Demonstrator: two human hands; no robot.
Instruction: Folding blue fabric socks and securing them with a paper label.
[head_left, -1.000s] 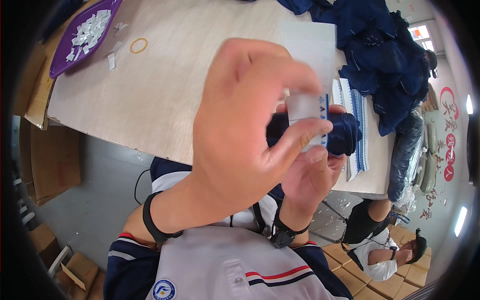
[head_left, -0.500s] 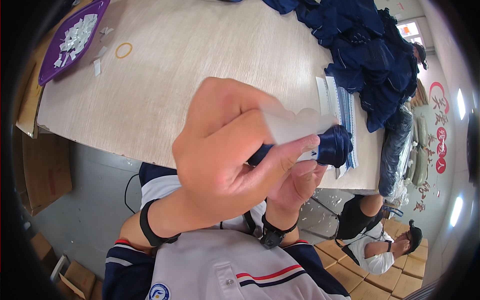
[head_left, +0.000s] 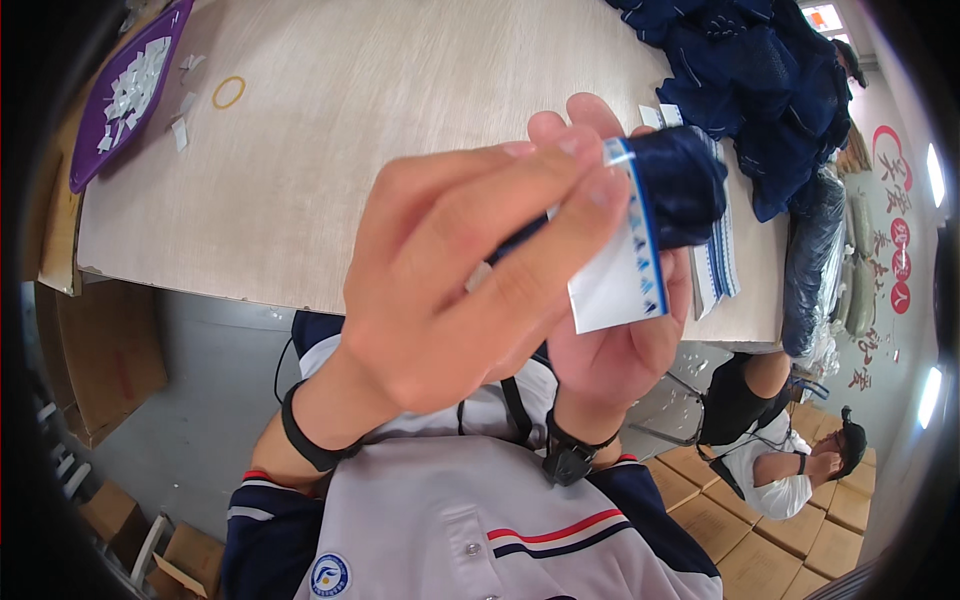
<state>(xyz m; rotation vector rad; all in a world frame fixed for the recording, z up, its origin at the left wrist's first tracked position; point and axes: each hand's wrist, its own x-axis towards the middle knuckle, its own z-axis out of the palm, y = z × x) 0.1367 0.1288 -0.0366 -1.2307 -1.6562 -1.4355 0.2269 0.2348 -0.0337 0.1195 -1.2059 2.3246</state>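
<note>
A rolled bundle of dark navy cloth point(head_left: 688, 185) is held up over the table's near edge. My right hand point(head_left: 625, 350) cups it from below and behind, its fingertips showing beyond the roll. Against the bundle lies a white paper strip point(head_left: 612, 285) with a blue patterned edge, its lower part hanging loose over my right palm. My left hand point(head_left: 450, 270) pinches the strip's upper part between thumb and fingers. More navy cloth shows beneath the left fingers; the rest there is hidden.
Similar paper strips point(head_left: 714, 262) lie on the table point(head_left: 300, 180) at right, below a heap of navy garments point(head_left: 745, 90). A purple tray point(head_left: 92, 150) of white paper bits and a yellow rubber band point(head_left: 229, 92) are far left. A person point(head_left: 780, 460) sits at right.
Both hands and the bundle have moved slightly up and right. The blurred strip has swung down and now shows its patterned edge across the roll.
</note>
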